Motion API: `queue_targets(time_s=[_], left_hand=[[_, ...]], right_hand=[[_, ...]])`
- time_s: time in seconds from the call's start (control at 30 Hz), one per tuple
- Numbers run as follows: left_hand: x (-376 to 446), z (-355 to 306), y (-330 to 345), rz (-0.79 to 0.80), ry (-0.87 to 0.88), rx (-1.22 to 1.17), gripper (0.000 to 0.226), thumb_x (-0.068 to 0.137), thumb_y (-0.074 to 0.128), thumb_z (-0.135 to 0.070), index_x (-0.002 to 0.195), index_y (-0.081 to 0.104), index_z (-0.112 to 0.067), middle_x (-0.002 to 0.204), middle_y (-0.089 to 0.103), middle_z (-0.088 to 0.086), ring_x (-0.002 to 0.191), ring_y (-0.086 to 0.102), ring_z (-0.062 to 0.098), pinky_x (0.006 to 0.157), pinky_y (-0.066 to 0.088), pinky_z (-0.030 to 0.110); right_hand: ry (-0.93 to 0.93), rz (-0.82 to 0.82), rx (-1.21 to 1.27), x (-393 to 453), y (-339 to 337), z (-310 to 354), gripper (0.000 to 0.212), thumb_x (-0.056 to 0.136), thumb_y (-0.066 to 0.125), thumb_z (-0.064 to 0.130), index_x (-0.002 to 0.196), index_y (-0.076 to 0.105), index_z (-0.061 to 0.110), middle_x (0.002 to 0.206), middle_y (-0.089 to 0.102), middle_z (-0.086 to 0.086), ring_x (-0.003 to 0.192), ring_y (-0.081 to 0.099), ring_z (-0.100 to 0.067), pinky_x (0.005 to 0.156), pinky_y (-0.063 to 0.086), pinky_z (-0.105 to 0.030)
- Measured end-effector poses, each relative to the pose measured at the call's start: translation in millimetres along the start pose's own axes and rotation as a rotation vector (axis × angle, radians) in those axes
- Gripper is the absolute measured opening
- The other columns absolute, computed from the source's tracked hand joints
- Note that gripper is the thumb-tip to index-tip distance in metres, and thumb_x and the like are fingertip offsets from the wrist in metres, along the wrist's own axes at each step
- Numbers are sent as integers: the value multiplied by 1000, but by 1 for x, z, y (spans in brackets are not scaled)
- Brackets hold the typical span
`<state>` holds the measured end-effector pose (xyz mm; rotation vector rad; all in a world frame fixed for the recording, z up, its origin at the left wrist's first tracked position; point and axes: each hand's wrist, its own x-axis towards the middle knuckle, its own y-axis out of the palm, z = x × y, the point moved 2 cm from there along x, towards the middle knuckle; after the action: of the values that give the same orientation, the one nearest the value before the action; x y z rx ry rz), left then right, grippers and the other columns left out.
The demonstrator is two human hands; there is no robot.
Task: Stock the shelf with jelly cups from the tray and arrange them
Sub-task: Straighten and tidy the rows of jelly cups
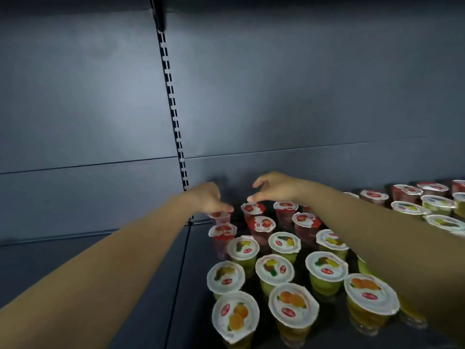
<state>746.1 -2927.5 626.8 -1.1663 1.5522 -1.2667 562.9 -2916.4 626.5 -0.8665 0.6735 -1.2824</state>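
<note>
Left hand (210, 197) fingers touch back-row red jelly cup (219, 217), grip unclear. Right hand (273, 186) hovers spread above next cup (252, 209), at 3 o'clock.

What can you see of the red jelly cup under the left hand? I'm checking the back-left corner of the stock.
The red jelly cup stands upright at the back-left corner of the group on the dark shelf. It looks like clear plastic over red jelly, with a white foil lid showing red fruit. The left hand has its fingertips on the lid. Another red cup stands just in front.
</note>
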Motion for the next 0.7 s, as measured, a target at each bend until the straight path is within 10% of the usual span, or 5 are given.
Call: queue_targets(time_s=[0.33,0.5,0.7], left_hand=[[27,33,36,-100,120,-298,34,74,76,-36,68,64,-4,69,57,9,65,52,15,62,37,30],[31,40,33,-44,100,-385,57,75,78,-25,124,58,-5,122,62,4,110,59,17,95,44,25],[37,40,30,55,104,-437,60,78,75,-13,132,51,-7,132,56,3,118,54,14,94,38,18]], right_hand=[[40,-6,-71,25,24,-15,57,79,74,41,126,58,12,126,60,-3,112,57,-19,97,45,-30],[-12,58,-148,37,26,-11,49,75,79,28,118,64,9,116,66,-4,103,61,-19,94,49,-33],[-40,167,-34,49,24,-18,56,77,77,10,129,57,11,130,59,-1,118,55,-15,105,42,-30]])
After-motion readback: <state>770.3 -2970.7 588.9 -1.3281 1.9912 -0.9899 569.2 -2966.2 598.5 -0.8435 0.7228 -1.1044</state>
